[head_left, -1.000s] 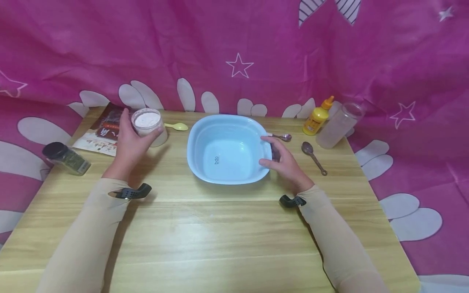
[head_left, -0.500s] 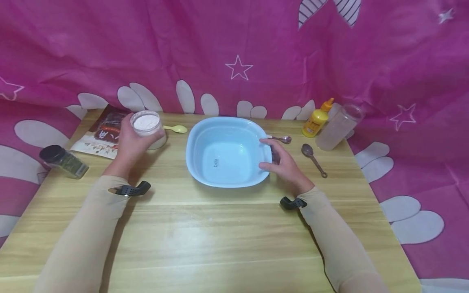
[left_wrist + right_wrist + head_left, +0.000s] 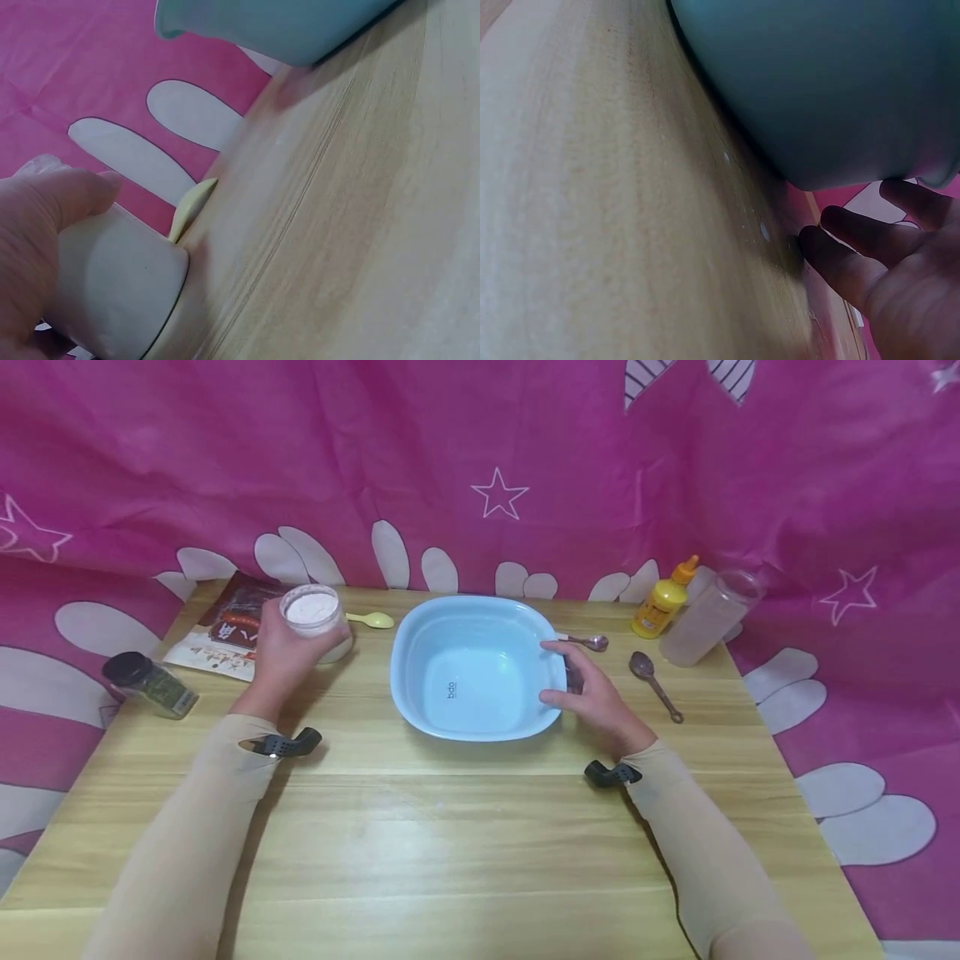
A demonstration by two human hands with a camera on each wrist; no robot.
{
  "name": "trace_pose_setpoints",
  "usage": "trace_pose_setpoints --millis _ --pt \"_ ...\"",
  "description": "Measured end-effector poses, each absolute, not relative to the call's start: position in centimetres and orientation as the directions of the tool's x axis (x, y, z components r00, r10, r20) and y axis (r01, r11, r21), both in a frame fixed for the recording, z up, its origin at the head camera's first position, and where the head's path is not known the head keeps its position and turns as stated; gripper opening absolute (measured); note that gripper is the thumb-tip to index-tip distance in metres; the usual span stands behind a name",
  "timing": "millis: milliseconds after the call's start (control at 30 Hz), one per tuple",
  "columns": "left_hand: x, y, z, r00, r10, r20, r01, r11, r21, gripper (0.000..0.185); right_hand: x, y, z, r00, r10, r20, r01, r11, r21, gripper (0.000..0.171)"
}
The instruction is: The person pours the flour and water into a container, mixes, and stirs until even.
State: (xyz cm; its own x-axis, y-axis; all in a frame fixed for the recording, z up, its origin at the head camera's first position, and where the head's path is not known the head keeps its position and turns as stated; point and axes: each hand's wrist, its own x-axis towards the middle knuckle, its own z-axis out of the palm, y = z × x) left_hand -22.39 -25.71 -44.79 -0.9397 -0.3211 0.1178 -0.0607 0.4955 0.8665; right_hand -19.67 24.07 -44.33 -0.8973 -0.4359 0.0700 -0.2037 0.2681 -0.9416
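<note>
My left hand [image 3: 281, 656] grips a clear jar of white powder [image 3: 312, 610] at the back left, thumb on its near side. In the left wrist view the jar [image 3: 120, 277] stands with its base at the tabletop. Behind it lies a pale yellow spoon [image 3: 375, 620]. A light blue basin [image 3: 487, 689] sits in the middle, with nothing inside. My right hand [image 3: 600, 702] holds its right rim, thumb and index finger over the edge. Three fingers [image 3: 840, 262] show outside, below the rim, in the right wrist view.
Left of the jar are a printed packet [image 3: 217, 647] and a black-capped jar of green flakes [image 3: 153, 685], lying tilted. To the right stand a yellow squeeze bottle [image 3: 658, 608] and a tall clear container [image 3: 708, 622]. Two measuring spoons, one dark brown [image 3: 654, 685], lie nearby.
The left hand's fingers have come down and closed further round the jar of powder. The right hand stays on the basin's rim. The head view has shifted slightly.
</note>
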Motion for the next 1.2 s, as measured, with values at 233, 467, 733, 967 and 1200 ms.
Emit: trace_pose_setpoints --millis 233,467,733,967,1200 --pt "-22.1 -25.3 -44.7 -0.933 -0.341 0.117 -0.079 0.511 0.856 0.115 -19.8 24.1 -44.5 -0.897 -0.437 0.071 -0.198 0.251 -0.947 0.073" --pt "-21.9 -24.8 -44.3 -0.932 -0.323 0.164 -0.015 0.486 0.874 0.108 -19.8 24.2 -44.7 -0.899 -0.432 0.076 -0.205 0.261 -0.943 0.074" --pt "-21.2 -23.9 -43.1 -0.921 -0.273 0.278 0.112 0.499 0.859 0.100 -19.7 24.0 -44.3 -0.900 -0.431 0.061 -0.186 0.254 -0.949 0.075" --pt "-20.5 -22.8 -41.6 -0.909 -0.249 0.333 0.158 0.532 0.832 0.098 -19.8 24.0 -44.2 -0.890 -0.450 0.079 -0.213 0.255 -0.943 0.075" --pt "-19.9 -21.7 -40.4 -0.894 -0.215 0.392 0.217 0.557 0.802 0.091 -19.9 24.1 -44.3 -0.891 -0.449 0.070 -0.210 0.270 -0.940 0.075"
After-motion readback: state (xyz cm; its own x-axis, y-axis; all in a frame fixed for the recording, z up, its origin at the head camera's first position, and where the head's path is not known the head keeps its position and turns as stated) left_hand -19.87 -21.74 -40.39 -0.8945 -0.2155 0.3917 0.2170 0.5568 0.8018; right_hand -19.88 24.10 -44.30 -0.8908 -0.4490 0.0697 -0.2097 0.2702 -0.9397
